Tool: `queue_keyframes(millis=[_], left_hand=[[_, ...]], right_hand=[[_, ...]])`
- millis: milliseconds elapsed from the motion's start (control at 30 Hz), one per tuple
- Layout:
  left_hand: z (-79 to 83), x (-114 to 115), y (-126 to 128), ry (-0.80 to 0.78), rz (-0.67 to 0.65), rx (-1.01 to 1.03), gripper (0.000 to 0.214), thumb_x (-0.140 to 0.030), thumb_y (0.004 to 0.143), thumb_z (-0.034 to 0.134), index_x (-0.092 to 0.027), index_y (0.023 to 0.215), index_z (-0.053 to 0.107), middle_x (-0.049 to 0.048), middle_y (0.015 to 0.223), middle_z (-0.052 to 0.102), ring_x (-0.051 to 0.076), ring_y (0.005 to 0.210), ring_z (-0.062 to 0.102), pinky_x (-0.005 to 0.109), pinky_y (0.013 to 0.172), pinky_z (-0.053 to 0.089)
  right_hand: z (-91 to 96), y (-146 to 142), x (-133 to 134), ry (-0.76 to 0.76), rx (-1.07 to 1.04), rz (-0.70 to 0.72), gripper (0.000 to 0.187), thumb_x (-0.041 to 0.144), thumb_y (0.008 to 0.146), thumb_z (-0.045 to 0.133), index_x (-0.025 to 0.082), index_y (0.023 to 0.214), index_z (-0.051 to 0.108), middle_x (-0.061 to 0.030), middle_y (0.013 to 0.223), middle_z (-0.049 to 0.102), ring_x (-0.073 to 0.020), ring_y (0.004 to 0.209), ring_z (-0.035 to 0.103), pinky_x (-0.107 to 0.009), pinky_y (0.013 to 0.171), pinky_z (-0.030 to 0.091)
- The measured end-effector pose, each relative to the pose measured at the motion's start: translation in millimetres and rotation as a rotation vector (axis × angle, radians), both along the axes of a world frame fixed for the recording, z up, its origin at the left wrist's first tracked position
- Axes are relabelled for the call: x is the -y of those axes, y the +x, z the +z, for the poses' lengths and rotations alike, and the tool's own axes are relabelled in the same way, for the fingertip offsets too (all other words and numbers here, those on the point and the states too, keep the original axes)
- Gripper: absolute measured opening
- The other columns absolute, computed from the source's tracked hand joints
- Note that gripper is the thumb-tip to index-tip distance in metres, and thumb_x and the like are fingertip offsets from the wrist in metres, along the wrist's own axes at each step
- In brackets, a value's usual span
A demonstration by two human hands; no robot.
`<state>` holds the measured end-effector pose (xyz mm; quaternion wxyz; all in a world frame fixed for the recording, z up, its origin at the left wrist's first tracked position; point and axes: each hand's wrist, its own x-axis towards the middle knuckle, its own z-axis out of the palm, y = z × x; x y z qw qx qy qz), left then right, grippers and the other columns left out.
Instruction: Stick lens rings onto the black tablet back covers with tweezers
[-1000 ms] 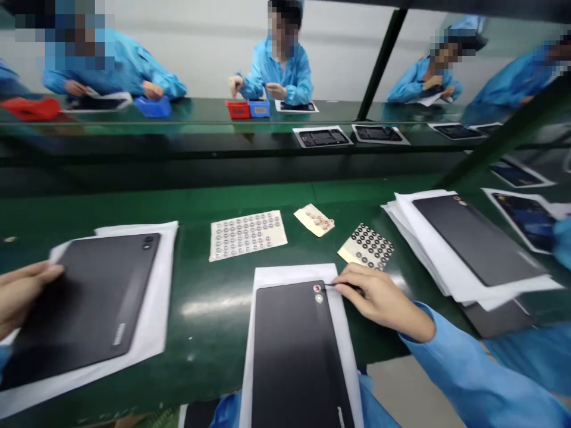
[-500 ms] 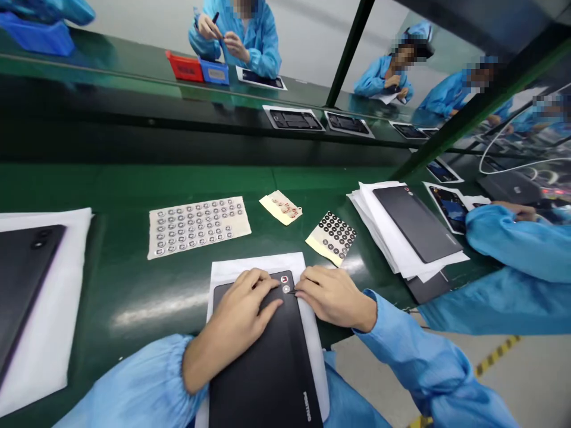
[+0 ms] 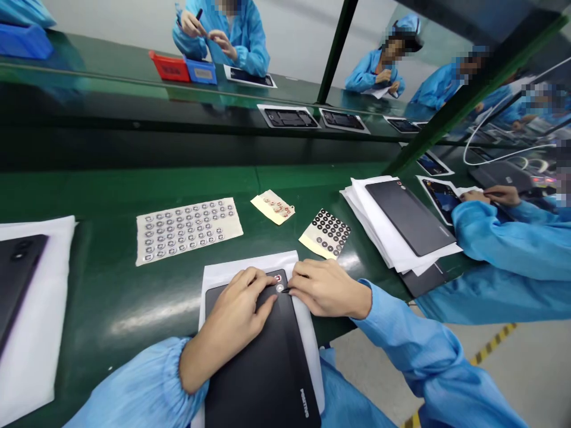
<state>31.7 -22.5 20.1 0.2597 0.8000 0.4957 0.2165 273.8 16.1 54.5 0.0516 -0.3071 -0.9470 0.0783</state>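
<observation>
Pinching a dark tool point(image 3: 285, 290) in right hand point(image 3: 328, 288), apparently aligning the ring point(image 3: 279, 288) at its tip; bracing the tablet point(image 3: 261, 374) beneath with unclenched left hand point(image 3: 242, 304); next likely needing gentle pressing.

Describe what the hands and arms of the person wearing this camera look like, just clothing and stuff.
Both the left hand and right hand are bare, with no gloves or rings visible. The left sleeve and right sleeve are light blue, loose and wrinkled; the left cuff gathers at the wrist.
</observation>
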Motion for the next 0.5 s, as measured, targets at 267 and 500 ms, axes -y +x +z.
queue_keyframes(millis=[267,500], left_hand=[[-7.0,0.1,5.4,0.087,0.043,0.016,0.014,-0.030,0.099,0.062,-0.024,0.108,0.071,0.0034,0.103,0.066,0.022,0.099,0.063,0.037,0.090,0.050],[-7.2,-8.1,6.2,0.054,0.137,0.139,0.015,-0.027,0.101,0.058,-0.025,0.099,0.072,-0.0003,0.099,0.066,0.015,0.087,0.065,0.029,0.079,0.051]], right_hand=[[-3.3,-0.7,-13.6,-0.023,-0.086,-0.098,0.019,0.033,0.103,0.056,0.021,0.105,0.070,-0.0032,0.099,0.067,-0.0164,0.087,0.060,-0.031,0.069,0.038],[-4.6,-5.6,-15.6,0.004,-0.017,-0.027,0.021,0.034,0.104,0.054,0.020,0.103,0.070,-0.0037,0.100,0.066,-0.0164,0.088,0.058,-0.030,0.070,0.038]])
